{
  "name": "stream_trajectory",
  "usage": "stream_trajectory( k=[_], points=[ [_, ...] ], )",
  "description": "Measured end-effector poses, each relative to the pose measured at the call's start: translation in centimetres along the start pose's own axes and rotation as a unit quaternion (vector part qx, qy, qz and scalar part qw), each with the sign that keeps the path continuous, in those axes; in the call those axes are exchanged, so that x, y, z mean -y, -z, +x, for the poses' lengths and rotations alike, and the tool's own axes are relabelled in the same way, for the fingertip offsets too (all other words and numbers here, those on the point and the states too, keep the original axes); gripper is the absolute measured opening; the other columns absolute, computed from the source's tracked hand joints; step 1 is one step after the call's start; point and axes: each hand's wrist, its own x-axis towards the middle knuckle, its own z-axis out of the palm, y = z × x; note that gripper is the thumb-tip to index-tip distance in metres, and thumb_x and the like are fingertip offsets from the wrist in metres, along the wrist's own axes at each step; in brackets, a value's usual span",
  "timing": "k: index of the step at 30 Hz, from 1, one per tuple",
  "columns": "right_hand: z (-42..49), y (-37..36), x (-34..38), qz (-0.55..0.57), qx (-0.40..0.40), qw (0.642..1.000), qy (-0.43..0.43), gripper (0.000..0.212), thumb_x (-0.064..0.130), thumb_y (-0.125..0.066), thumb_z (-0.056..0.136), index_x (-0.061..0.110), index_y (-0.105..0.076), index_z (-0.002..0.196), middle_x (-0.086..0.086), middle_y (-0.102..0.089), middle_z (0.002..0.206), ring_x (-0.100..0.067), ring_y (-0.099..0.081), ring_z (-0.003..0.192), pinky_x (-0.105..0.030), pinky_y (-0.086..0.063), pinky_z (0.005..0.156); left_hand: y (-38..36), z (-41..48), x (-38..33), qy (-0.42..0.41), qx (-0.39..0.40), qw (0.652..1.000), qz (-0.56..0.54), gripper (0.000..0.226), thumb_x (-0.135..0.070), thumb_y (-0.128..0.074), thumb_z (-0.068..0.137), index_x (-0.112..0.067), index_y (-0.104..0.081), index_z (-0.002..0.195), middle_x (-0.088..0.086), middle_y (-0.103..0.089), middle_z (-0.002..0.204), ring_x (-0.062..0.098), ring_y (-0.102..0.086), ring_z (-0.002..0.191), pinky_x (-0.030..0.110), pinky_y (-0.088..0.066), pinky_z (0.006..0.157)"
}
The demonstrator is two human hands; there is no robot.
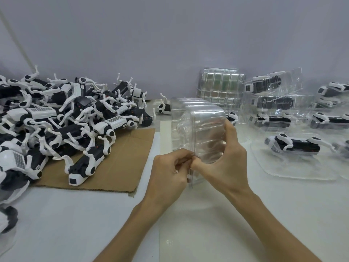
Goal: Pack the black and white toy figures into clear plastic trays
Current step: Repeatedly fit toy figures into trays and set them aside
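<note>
— Clear plastic, that nested stack of moulded trays [205,129]: why does the right hand [226,163] grip it upright?
— So the left hand [168,173], pinching its near edge, can likely peel one tray free. Black and white toy figures [41,111] wait heaped on brown cardboard [122,167], left on the desk [207,224]; filled trays [294,148] lie right.

Both of the person's forearms [273,214] are bare and slender as far as I can see them; the left hand [168,171] and right hand [226,161] are bare too, with long, slim fingers [230,133].
</note>
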Motion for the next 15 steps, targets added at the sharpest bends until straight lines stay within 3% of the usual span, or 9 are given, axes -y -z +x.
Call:
stream_trajectory(
  k=[2,5,9,11,15],
  points=[
    [0.1,0.0,0.1,-0.003,-0.006,1.0,-0.003,0.102,0.035,-0.082,0.054,0.024,-0.036,0.144,0.018,-0.058,0.097,-0.009,-0.063,0.083,-0.014,-0.05,0.062,-0.2,0.1,0.1,-0.008,-0.007,1.0,0.021,0.026,-0.006,-0.059,0.082,-0.024,-0.075,0.091,-0.01,-0.075,0.086,0.008,-0.073,0.077,0.029,-0.062,0.06],
    [0.3,0.0,0.2,-0.003,-0.008,1.0,-0.005,0.101,0.033,-0.083,0.054,0.023,-0.037,0.144,0.017,-0.057,0.097,-0.01,-0.063,0.082,-0.016,-0.051,0.061,-0.3,0.3,0.1,-0.028,-0.024,0.999,0.039,0.031,-0.007,-0.059,0.081,-0.028,-0.069,0.101,-0.013,-0.073,0.089,0.003,-0.072,0.076,0.029,-0.062,0.063],
    [-0.5,-0.3,0.9,0.023,0.004,1.0,-0.015,0.095,0.03,-0.081,0.056,0.025,-0.036,0.139,0.016,-0.06,0.096,-0.008,-0.065,0.084,-0.014,-0.051,0.064,0.2,-0.1,0.3,-0.033,-0.016,0.999,0.04,0.026,-0.002,-0.061,0.081,-0.023,-0.075,0.087,-0.013,-0.073,0.081,0.006,-0.071,0.074,0.03,-0.061,0.059],
    [-1.2,-0.7,1.3,0.042,0.034,0.998,-0.013,0.091,0.024,-0.081,0.059,0.016,-0.036,0.138,0.017,-0.061,0.098,-0.006,-0.066,0.086,-0.012,-0.05,0.065,0.7,-0.5,0.4,-0.024,0.005,0.999,0.034,0.033,-0.002,-0.061,0.081,-0.033,-0.07,0.079,-0.02,-0.07,0.077,0.005,-0.071,0.073,0.026,-0.059,0.054],
    [-1.1,-0.7,1.3,0.062,0.072,0.995,-0.022,0.102,0.022,-0.09,0.062,0.018,-0.031,0.144,0.015,-0.06,0.101,-0.01,-0.065,0.096,-0.016,-0.053,0.075,1.2,-0.5,0.2,-0.01,0.021,1.0,0.007,0.04,0.002,-0.053,0.078,-0.035,-0.066,0.083,-0.018,-0.068,0.075,0.009,-0.07,0.07,0.027,-0.06,0.053]
  ],
)
